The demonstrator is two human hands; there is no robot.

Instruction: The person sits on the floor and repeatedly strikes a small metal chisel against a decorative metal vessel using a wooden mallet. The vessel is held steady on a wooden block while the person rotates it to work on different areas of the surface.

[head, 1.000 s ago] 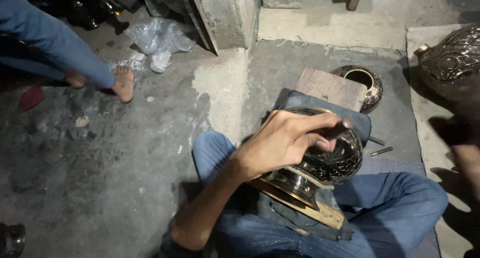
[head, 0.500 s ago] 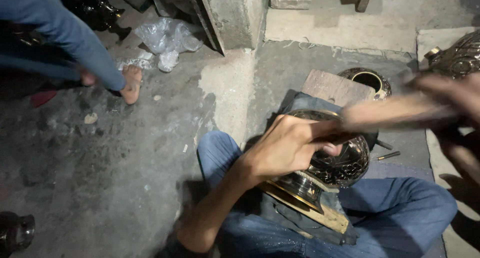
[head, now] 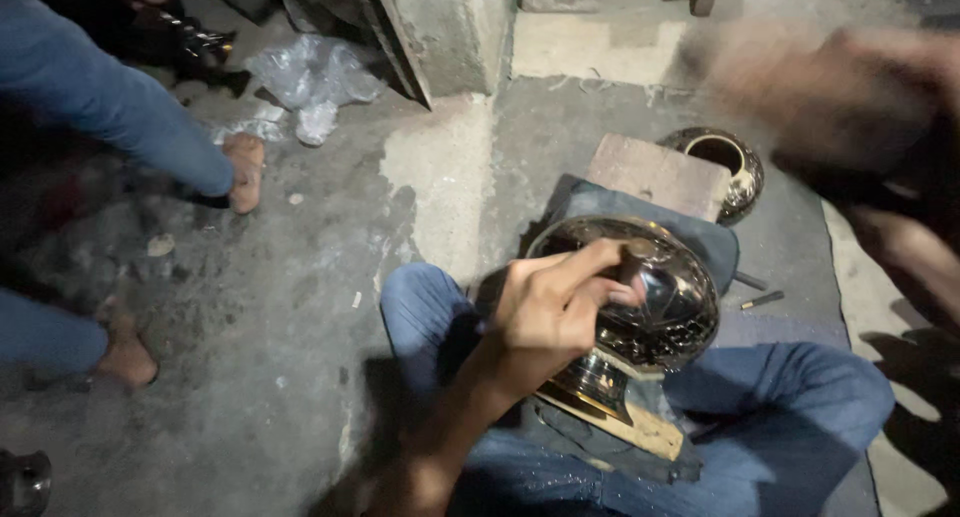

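Brass footed bowl (head: 660,317) under left hand (head: 555,312), clear plastic bag (head: 312,77) upper left

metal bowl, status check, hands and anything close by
Left hand pinching a small tool against the metal bowl in the lap. Right hand raised, blurred, grip unclear. Wooden block just behind the bowl.

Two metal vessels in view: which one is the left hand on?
The large shiny bowl in the person's lap, under the left hand. The smaller pot stands apart on the floor beyond the wooden block, untouched.
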